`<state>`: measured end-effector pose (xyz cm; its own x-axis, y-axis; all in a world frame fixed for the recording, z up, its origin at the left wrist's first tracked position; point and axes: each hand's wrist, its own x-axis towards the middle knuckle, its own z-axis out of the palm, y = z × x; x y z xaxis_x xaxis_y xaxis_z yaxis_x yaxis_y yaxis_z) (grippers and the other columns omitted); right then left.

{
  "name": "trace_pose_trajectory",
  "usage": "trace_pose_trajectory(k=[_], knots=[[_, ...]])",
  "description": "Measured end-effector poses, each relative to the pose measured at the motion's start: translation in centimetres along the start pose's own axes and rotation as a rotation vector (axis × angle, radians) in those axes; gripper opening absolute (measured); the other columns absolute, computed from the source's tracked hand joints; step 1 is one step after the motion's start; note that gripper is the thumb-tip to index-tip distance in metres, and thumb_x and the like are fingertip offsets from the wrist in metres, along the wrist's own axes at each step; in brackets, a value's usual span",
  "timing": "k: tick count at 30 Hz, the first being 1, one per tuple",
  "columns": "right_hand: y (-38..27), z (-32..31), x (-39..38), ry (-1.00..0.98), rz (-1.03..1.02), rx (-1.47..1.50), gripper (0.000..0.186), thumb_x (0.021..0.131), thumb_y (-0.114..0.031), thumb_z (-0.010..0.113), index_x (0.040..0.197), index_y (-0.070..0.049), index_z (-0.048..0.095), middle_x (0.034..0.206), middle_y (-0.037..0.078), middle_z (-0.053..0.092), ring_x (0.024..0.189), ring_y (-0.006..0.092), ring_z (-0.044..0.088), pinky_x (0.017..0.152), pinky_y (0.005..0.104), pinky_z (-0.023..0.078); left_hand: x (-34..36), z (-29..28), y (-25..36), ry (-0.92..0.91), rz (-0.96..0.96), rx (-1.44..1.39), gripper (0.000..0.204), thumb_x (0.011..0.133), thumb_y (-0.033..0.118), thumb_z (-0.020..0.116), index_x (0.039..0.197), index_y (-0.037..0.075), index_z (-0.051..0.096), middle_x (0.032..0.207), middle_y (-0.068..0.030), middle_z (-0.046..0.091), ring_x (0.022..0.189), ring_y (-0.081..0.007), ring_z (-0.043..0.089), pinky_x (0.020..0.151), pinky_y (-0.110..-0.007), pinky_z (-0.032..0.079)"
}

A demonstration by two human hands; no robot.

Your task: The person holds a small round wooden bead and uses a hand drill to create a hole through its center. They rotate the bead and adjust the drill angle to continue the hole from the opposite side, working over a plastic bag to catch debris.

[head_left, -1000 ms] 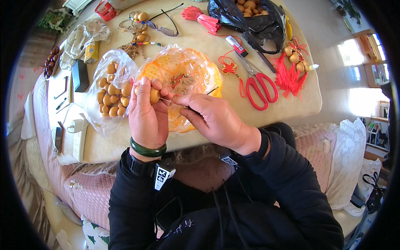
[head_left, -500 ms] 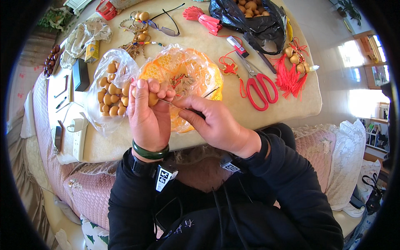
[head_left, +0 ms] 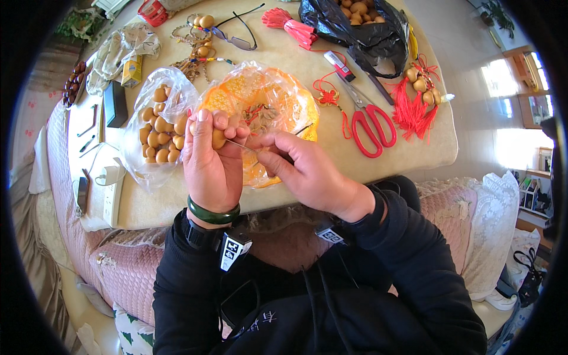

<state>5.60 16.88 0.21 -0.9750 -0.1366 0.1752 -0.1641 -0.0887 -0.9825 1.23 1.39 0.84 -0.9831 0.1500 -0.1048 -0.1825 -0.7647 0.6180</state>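
My left hand [head_left: 206, 163] is curled around a small brown gourd [head_left: 219, 140], whose rounded end shows between thumb and fingers. My right hand [head_left: 313, 174] pinches a thin metal needle-like tool [head_left: 244, 147]; its tip meets the gourd, and whether it goes inside cannot be made out. A dark thin end sticks out beyond the right knuckles. Behind both hands lies an orange mesh basket [head_left: 305, 106] lined with clear plastic, holding small cords and beads. Close by my left hand, a clear plastic bag [head_left: 188, 97] contains several more small gourds [head_left: 158, 125].
Red-handled scissors [head_left: 374, 131], a red knotted cord [head_left: 328, 97] and red tassels with gourds [head_left: 414, 106] lie to the right. Farther back are a black bag [head_left: 331, 23] of gourds, pink tassels [head_left: 290, 26] and glasses [head_left: 239, 41]. A white power strip [head_left: 112, 198] sits left.
The thumb and fingers of my right hand have shifted on the tool, and its dark handle, visible below the fingers before, is now mostly hidden. My left hand keeps its hold on the gourd.
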Motion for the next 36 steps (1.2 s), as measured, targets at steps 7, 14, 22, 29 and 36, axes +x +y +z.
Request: trace_pose_trajectory(k=[7,14,22,29,36], knots=[[-0.3,-0.7,-0.9,-0.035,-0.2,-0.346,0.02,0.098,-0.012,0.061,0.117,-0.005,0.061,0.08,0.012,0.062,0.075,0.0294,0.067,0.061,0.0357,0.051,0.1,0.2,0.3,-0.104,0.011,0.012,0.008,0.106,0.018,0.049,0.102,0.012,0.053,0.089,-0.0005,0.052,0.081,-0.0127,0.05,0.082,-0.034,0.049],[-0.3,-0.7,-0.9,-0.103,0.475,0.701,0.015,0.099,-0.013,0.062,0.111,-0.003,0.062,0.076,0.002,0.056,0.071,0.0159,0.06,0.061,0.0327,0.05,0.2,0.1,0.6,-0.18,0.001,-0.032,0.008,0.106,0.019,0.049,0.103,0.013,0.053,0.089,-0.0003,0.052,0.081,-0.0131,0.049,0.081,-0.034,0.048],[-0.2,0.0,-0.7,-0.01,-0.192,-0.234,0.015,0.1,-0.013,0.061,0.112,-0.004,0.062,0.074,0.001,0.054,0.062,0.0136,0.057,0.054,0.0293,0.045,0.2,0.0,0.3,-0.115,-0.006,-0.03,0.008,0.106,0.019,0.049,0.102,0.012,0.052,0.089,-0.0004,0.052,0.08,-0.0129,0.048,0.081,-0.034,0.047],[-0.6,-1.0,-0.7,-0.173,0.602,0.84,0.017,0.101,-0.016,0.06,0.115,-0.007,0.061,0.069,0.002,0.053,0.05,0.0098,0.048,0.044,0.0236,0.036,0.0,0.9,1.1,-0.208,0.051,0.05,0.01,0.107,0.02,0.046,0.101,0.013,0.049,0.088,0.0005,0.049,0.077,-0.0125,0.046,0.078,-0.034,0.045],[-0.1,0.2,-0.7,0.007,-0.182,-0.206,0.018,0.098,-0.011,0.061,0.115,-0.004,0.063,0.075,0.012,0.059,0.066,0.0214,0.061,0.062,0.0315,0.049,0.0,0.8,0.5,-0.096,0.046,0.05,0.009,0.107,0.019,0.047,0.102,0.013,0.05,0.088,0.0005,0.05,0.078,-0.0127,0.048,0.08,-0.034,0.046]])
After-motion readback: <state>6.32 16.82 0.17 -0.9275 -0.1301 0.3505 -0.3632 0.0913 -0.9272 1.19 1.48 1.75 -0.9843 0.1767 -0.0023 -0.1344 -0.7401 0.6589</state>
